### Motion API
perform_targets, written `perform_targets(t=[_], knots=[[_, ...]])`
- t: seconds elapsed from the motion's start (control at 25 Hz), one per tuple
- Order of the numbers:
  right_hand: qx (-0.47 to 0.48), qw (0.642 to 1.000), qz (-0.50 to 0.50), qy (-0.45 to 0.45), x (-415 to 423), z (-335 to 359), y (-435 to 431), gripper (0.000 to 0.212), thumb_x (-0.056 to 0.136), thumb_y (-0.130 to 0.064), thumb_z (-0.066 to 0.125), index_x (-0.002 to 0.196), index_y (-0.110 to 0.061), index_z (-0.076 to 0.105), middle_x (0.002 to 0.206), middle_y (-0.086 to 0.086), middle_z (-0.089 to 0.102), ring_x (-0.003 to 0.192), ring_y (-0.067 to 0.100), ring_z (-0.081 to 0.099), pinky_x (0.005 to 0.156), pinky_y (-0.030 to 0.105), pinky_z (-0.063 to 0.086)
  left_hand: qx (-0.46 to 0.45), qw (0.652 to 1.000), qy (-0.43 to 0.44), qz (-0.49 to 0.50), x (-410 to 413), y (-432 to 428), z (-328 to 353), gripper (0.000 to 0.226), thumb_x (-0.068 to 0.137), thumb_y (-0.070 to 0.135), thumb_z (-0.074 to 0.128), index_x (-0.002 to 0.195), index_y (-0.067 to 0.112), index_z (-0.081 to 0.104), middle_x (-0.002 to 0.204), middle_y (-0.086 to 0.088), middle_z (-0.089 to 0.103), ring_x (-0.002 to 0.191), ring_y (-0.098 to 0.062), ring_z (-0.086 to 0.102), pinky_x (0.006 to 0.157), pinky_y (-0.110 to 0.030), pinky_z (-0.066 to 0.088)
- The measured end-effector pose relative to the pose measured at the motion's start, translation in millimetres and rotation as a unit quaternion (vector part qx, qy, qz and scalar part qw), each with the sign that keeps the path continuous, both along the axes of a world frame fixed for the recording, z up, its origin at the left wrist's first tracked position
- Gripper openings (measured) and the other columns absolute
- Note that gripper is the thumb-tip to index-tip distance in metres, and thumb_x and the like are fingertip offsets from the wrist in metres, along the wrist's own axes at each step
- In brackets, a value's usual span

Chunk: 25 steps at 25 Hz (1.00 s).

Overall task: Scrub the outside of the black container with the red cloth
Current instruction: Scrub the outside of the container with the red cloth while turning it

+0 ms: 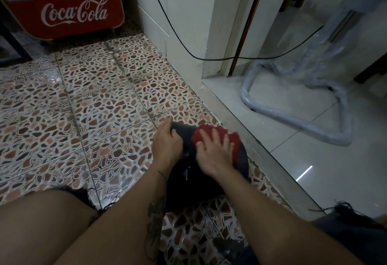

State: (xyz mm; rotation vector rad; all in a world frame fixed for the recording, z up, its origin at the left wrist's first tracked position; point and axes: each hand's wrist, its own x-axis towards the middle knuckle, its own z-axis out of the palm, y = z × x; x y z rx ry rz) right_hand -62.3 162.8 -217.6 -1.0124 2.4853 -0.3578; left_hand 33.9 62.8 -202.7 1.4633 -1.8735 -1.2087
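The black container [188, 139] lies on its side on the patterned tile floor, low in the centre of the head view, between my forearms. My left hand [167, 141] grips its far left edge, fingers curled over the rim. My right hand [213, 153] lies flat with fingers spread on the red cloth [234, 141], pressing it against the container's upper right outside. Much of the container is hidden under my hands and arms.
A red Coca-Cola cooler [62, 7] stands at the back left. A white wall corner [184, 34] with a hanging black cable [209, 57] rises ahead. A grey door sill [261, 145] runs diagonally right of the container; beyond it stands a plastic-wrapped frame [314, 105]. My knees flank the bottom.
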Motion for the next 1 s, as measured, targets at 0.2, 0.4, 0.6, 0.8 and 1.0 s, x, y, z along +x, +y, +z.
perform_targets(t=[0.2, 0.4, 0.6, 0.8, 1.0], knots=[[-0.074, 0.981, 0.171, 0.048, 38.1, -16.7, 49.7, 0.068, 0.097, -0.053, 0.022, 0.155, -0.05, -0.013, 0.167, -0.007, -0.026, 0.15, 0.023, -0.03, 0.121, 0.048, -0.019, 0.025, 1.0, 0.002, -0.007, -1.1, -12.2, -3.6, 0.051, 0.098, 0.017, 0.042, 0.149, 0.025, 0.047, 0.157, 0.0, 0.044, 0.145, -0.021, 0.037, 0.122, -0.038, 0.027], [0.03, 0.999, 0.025, 0.006, -33.6, -22.6, 52.1, 0.062, 0.102, -0.055, 0.018, 0.157, -0.046, -0.011, 0.169, -0.002, -0.019, 0.153, 0.028, -0.021, 0.122, 0.051, -0.014, 0.031, 0.999, -0.01, -0.024, -4.9, -15.4, -0.5, 0.053, 0.097, 0.017, 0.043, 0.148, 0.026, 0.047, 0.156, -0.003, 0.045, 0.145, -0.026, 0.037, 0.122, -0.04, 0.026], [-0.022, 0.998, 0.05, 0.011, 10.9, -13.2, 35.7, 0.064, 0.103, -0.046, 0.023, 0.158, -0.044, -0.008, 0.168, 0.001, -0.022, 0.151, 0.034, -0.027, 0.12, 0.053, -0.017, 0.045, 0.999, 0.001, 0.0, -7.0, -15.4, -8.7, 0.053, 0.098, 0.019, 0.04, 0.15, 0.025, 0.046, 0.157, -0.003, 0.043, 0.145, -0.026, 0.036, 0.122, -0.041, 0.025], [-0.053, 0.988, 0.136, 0.042, 16.5, -26.3, 59.9, 0.07, 0.099, -0.048, 0.029, 0.154, -0.052, -0.015, 0.166, -0.005, -0.029, 0.149, 0.024, -0.033, 0.12, 0.05, -0.019, 0.047, 0.999, -0.016, -0.011, -13.2, -27.4, -10.0, 0.054, 0.095, 0.024, 0.039, 0.149, 0.028, 0.046, 0.156, -0.001, 0.045, 0.141, -0.027, 0.042, 0.119, -0.045, 0.032], [0.039, 0.997, -0.068, -0.021, -36.7, -26.5, 47.4, 0.062, 0.101, -0.052, 0.019, 0.157, -0.047, -0.006, 0.169, -0.001, -0.018, 0.153, 0.029, -0.021, 0.12, 0.06, -0.011, 0.05, 0.999, 0.018, 0.005, -13.4, -20.9, -8.8, 0.054, 0.096, 0.018, 0.039, 0.148, 0.026, 0.046, 0.156, 0.001, 0.044, 0.145, -0.023, 0.037, 0.122, -0.04, 0.026]])
